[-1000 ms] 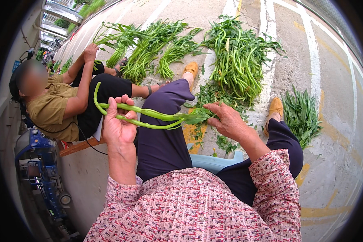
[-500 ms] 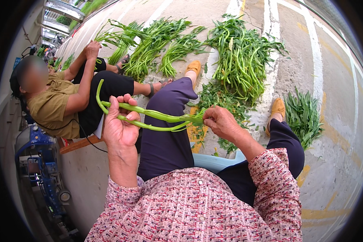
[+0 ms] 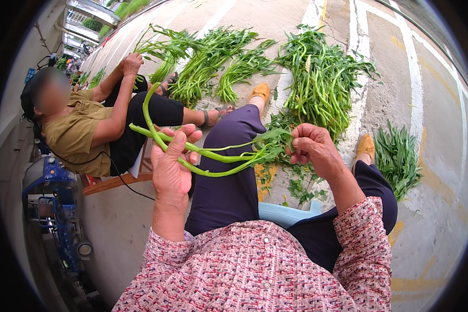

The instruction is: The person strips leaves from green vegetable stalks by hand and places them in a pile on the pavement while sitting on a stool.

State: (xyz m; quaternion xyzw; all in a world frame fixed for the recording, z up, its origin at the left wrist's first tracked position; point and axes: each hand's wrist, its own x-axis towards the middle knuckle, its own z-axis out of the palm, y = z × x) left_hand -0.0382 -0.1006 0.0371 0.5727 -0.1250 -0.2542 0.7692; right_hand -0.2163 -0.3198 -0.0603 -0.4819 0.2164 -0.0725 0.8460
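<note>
A few long green water spinach stems (image 3: 224, 173) lie across my left hand (image 3: 171, 169), gripped between its thumb and fingers above my lap. One stem bends upward past the thumb. At their right end, a thin shoot carries a green leaf (image 3: 273, 134) that reaches toward my right hand (image 3: 317, 151). The right thumb and fingertips pinch that leaf. Beyond my knees, a large heap of water spinach (image 3: 320, 86) lies on the ground, with loose leaves (image 3: 304, 187) scattered between my feet.
At the left, a seated person (image 3: 80, 127) holds a bunch of greens (image 3: 171, 46). More bundles (image 3: 208, 62) lie near that person's feet. A leafy pile (image 3: 397, 158) is beside my right shoe (image 3: 365, 146). A light blue stool (image 3: 283, 213) is under me; a blue vehicle (image 3: 54, 208) stands left.
My right hand has moved right, away from the stem ends, and the leafy shoot now stretches toward it. My left hand keeps the stems, now tilted more steeply. The whole view has shifted slightly.
</note>
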